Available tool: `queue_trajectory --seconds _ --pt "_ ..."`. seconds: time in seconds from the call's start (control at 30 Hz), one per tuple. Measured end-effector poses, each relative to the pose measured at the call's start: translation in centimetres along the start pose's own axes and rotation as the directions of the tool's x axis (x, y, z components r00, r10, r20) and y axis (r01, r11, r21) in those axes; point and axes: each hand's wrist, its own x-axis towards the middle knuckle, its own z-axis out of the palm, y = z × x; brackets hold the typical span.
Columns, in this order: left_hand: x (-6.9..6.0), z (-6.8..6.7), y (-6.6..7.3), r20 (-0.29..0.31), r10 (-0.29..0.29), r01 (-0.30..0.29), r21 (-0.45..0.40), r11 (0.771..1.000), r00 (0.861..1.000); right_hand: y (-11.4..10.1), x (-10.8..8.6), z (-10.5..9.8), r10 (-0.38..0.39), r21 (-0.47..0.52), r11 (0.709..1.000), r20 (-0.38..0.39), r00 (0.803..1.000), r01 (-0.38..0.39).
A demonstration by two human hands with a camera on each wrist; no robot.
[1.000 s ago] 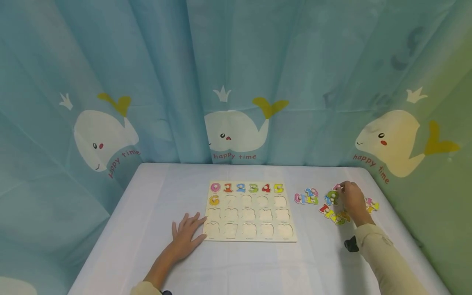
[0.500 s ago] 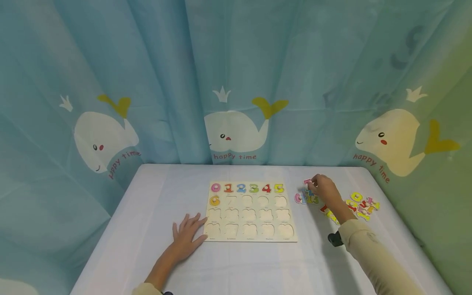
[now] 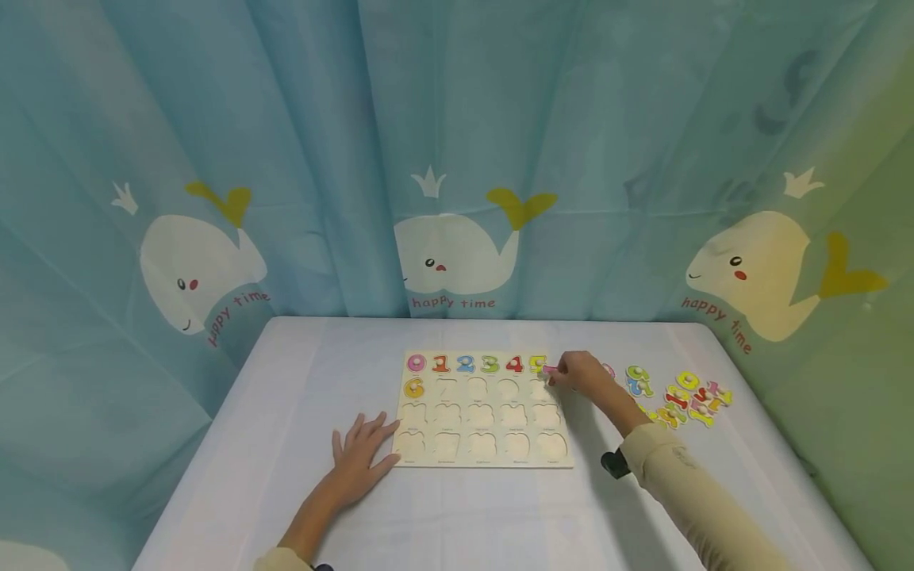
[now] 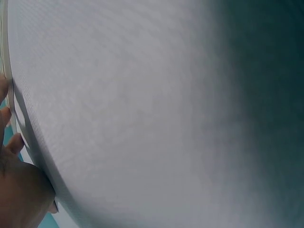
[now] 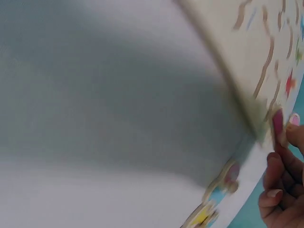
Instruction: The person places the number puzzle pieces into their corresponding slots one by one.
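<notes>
A pale wooden number puzzle board (image 3: 497, 416) lies on the table, with digit pieces 0 to 6 seated in its upper slots and bare recesses below. My left hand (image 3: 357, 460) lies flat with fingers spread, its fingertips at the board's left edge; in the left wrist view only part of that hand (image 4: 23, 190) shows. Over the board's upper right edge, my right hand (image 3: 589, 382) pinches a pink number puzzle piece (image 3: 549, 369) between thumb and finger. The right wrist view shows this pink piece (image 5: 278, 121) held on edge; which digit it is, I cannot tell.
Loose number pieces lie right of the board: a green and blue pair (image 3: 639, 381) and a mixed cluster (image 3: 703, 403) farther right. The right forearm hides some of them. A blue curtain (image 3: 457, 159) with whale prints hangs behind the white table (image 3: 343, 349).
My right hand has carried the pink piece leftward from the loose pieces, past the small group beside the board, to the board's upper right. My left hand has stayed in place.
</notes>
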Motion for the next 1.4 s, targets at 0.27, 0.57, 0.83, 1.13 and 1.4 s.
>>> queue_trajectory --seconds 0.27,0.57,0.83,1.13,1.4 --pt "-0.1 -0.2 0.1 -0.007 0.0 0.0 0.007 1.0 1.0 -3.0 0.3 1.8 -0.138 -0.01 0.99 0.056 0.989 0.138" --pt "0.1 0.0 -0.4 -0.01 0.003 -0.003 0.012 1.0 1.0 -5.7 0.7 2.7 -0.284 -0.01 0.959 0.024 0.959 0.284" --pt "0.2 0.4 -0.6 -0.021 0.018 -0.018 0.019 1.0 1.0 -8.3 1.3 4.3 -0.325 -0.005 0.946 0.039 0.945 0.325" --pt "0.1 0.3 -0.6 -0.026 0.011 -0.011 0.017 1.0 1.0 -11.5 2.1 5.6 -0.36 0.035 0.933 0.035 0.932 0.358" --pt "-0.1 0.5 -0.5 -0.037 0.017 -0.017 0.014 1.0 0.999 -13.4 2.7 6.0 -0.38 0.008 0.925 0.004 0.925 0.38"
